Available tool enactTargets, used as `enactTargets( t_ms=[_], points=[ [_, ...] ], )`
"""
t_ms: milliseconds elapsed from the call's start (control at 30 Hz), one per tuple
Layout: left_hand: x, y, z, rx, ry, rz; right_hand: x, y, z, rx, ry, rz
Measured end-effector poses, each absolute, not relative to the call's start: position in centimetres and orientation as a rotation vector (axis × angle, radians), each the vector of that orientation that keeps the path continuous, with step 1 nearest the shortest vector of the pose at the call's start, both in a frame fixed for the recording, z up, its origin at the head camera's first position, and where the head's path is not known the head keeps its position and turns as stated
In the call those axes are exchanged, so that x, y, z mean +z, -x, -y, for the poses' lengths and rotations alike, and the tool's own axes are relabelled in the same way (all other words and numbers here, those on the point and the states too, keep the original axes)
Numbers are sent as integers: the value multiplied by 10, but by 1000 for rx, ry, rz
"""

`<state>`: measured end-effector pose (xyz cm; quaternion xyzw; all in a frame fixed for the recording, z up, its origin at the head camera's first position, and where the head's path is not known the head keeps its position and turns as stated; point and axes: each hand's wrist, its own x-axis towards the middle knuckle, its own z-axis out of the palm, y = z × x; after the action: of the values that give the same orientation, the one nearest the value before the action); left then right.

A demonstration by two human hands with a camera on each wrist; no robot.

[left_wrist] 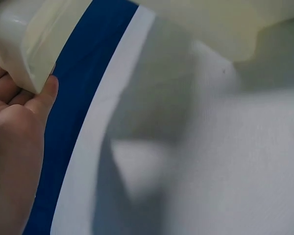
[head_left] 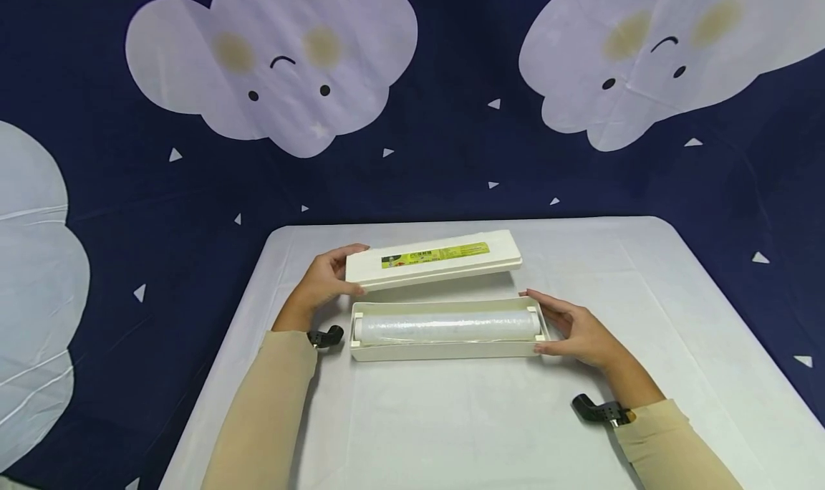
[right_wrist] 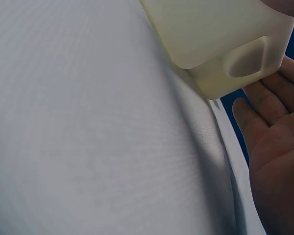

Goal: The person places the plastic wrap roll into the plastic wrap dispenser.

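Note:
My left hand holds a long cream-white lid by its left end, tilted above the table behind the box. The thumb is on the lid's front edge and the fingers are at the back. A yellow-green label runs along its top. In front lies the matching open box, with a shiny roll of cling film lying lengthwise in it. My right hand grips the box's right end, thumb at the front and fingers behind. The right wrist view shows an oval recess in the box's end.
A white cloth covers the table. Behind it hangs a dark blue curtain with pale clouds. Each wrist wears a black camera mount, the right mount close over the cloth.

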<state>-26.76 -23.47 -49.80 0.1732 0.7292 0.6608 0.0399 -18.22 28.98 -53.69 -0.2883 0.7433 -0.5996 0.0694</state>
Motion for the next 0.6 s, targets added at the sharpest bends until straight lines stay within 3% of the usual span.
enactTargets(
  t_ms=[600],
  points=[
    [-490, 250, 237, 2053, -634, -2198, -534, 181, -290, -1795, 852, -2238]
  ],
)
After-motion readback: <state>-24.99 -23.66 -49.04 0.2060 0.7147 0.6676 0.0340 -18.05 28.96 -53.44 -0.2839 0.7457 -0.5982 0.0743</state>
